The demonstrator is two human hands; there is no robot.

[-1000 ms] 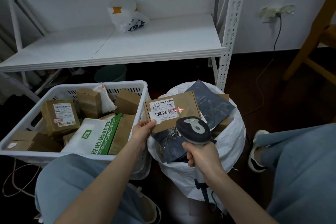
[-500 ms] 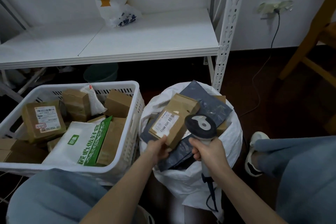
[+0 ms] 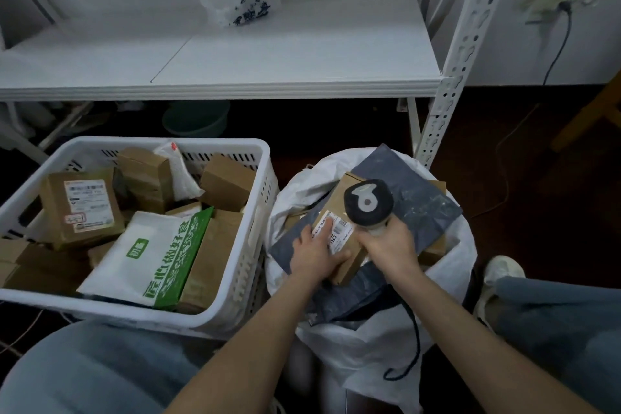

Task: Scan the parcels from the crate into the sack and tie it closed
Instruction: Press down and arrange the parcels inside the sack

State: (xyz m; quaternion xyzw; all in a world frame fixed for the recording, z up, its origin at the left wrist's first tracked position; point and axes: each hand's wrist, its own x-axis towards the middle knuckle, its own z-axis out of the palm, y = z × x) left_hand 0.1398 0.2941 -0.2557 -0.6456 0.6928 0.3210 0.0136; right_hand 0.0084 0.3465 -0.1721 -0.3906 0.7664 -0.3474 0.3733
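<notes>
Both over sack (image 3: 450,252): L hand (image 3: 316,254) flat on box (image 3: 337,228), R hand (image 3: 389,247) grips scanner (image 3: 368,202).

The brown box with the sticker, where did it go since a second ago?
The brown box went down from under the red line of the scanner into the sack, onto the grey bag. The left hand came down with it and now rests on its label. The red line is gone. The right hand kept gripping the scanner; the crate stayed put.
</notes>
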